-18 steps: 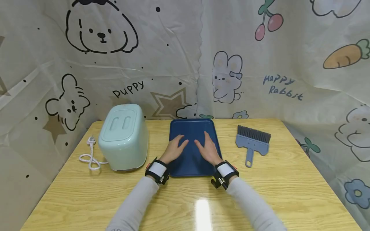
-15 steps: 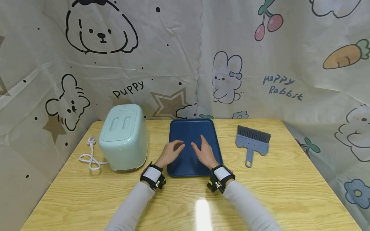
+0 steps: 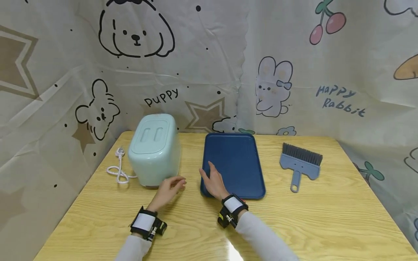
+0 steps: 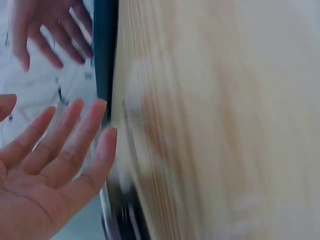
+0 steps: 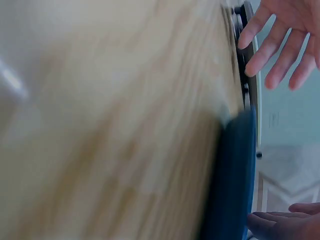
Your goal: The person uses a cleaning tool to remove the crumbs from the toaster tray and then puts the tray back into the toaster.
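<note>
Shifting left, the left hand is nearing the toaster, the right hand crossing the tray, both grips loose and empty. Dipping low could be dragging the tray.

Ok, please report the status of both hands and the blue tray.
Left hand empty, near mint-green appliance. Right hand empty, over left side of blue tray, contact unclear. Nothing seen blocking either hand.

Left grip and right grip apart, fingers relaxed
</note>
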A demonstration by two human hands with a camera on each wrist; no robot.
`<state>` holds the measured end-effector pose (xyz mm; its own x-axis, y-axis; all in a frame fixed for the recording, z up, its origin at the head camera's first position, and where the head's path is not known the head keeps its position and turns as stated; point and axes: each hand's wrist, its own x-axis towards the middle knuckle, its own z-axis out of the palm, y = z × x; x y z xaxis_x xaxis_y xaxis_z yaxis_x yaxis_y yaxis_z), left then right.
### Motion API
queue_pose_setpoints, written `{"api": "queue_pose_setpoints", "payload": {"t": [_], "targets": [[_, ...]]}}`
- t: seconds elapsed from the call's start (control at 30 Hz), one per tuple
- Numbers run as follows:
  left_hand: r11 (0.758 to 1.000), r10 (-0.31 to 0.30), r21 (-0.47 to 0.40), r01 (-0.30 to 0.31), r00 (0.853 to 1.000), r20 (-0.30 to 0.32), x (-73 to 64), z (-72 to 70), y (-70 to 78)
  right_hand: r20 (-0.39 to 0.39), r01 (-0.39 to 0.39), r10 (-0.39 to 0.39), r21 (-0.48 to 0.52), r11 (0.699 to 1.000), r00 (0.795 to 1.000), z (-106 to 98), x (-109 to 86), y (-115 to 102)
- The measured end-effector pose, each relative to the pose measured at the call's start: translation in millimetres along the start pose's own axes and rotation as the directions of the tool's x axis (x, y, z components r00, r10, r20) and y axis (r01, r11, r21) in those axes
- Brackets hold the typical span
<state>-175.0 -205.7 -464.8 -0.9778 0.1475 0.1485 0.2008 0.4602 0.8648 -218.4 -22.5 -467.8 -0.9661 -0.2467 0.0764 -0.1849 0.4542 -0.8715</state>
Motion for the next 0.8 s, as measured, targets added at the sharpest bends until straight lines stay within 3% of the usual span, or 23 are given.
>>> {"api": "queue_pose_setpoints", "payload": {"t": [0.13,0.27,0.37,0.43,0.5,0.6,0.7,0.8], "targets": [[0.998,-0.066,0.009,0.066,0.998,-0.016,-12.4,-27.9,-7.3,0.048,0.001,-0.002,0.016,1.000,0.999,13,1.3,-8],[0.985,-0.128,0.113,0.131,0.991,-0.037,-20.5,-57.1,-8.6,0.046,0.005,-0.006,0.022,1.000,0.999,23,6.6,-17],[0.962,-0.161,0.212,0.171,0.985,-0.064,-22.8,-74.9,-5.1,0.034,0.020,-0.020,0.013,1.000,0.999,27,12.2,-25],[0.945,-0.215,0.234,0.229,0.973,-0.083,-24.5,-84.9,-2.3,0.038,0.023,-0.023,0.009,1.000,0.999,31,15.6,-31],[0.927,-0.282,0.227,0.297,0.954,-0.098,-26.9,-94.8,-1.0,0.057,0.015,-0.016,0.023,1.000,0.998,35,17.5,-37],[0.897,-0.378,0.178,0.404,0.911,-0.166,-27.8,-106.2,0.1,0.094,-0.010,0.004,0.062,0.998,0.996,41,18.9,-45],[0.889,-0.410,0.111,0.444,0.880,-0.242,-23.2,-112.6,4.5,0.129,-0.026,0.011,0.115,0.993,0.992,45,19.7,-54],[0.914,-0.390,0.011,0.406,0.884,-0.257,-14.4,-115.8,12.8,0.159,-0.041,0.015,0.159,0.986,0.987,48,21.8,-61]]}}
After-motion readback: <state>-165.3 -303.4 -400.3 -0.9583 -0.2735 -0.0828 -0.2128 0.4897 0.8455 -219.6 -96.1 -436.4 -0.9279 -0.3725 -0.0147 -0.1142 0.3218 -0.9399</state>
